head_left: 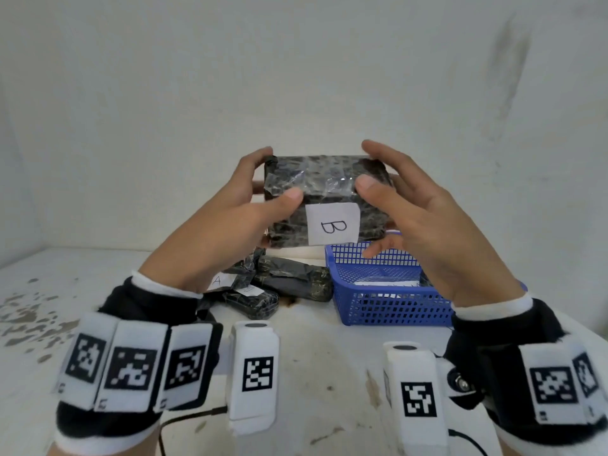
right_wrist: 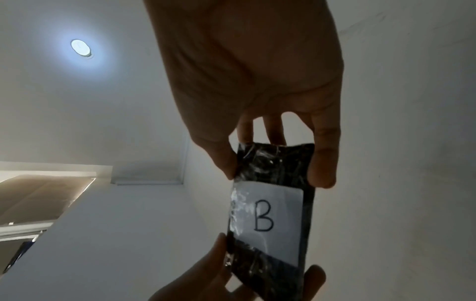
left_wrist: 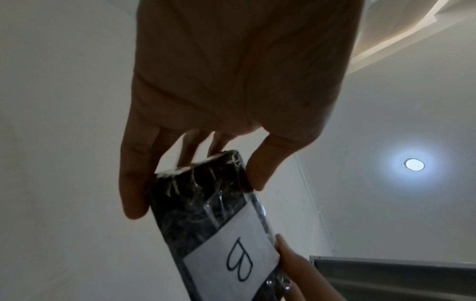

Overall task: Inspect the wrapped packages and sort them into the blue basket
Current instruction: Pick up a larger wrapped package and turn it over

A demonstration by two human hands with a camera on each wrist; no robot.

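**Package "B" held up for inspection**

Both hands hold one black wrapped package in the air above the bench. Left hand and right hand each pinch an end — thumb on the front face, fingers behind. White label reads "B". Further wrapped packages lie on the bench just left of the blue basket — one marked "A".
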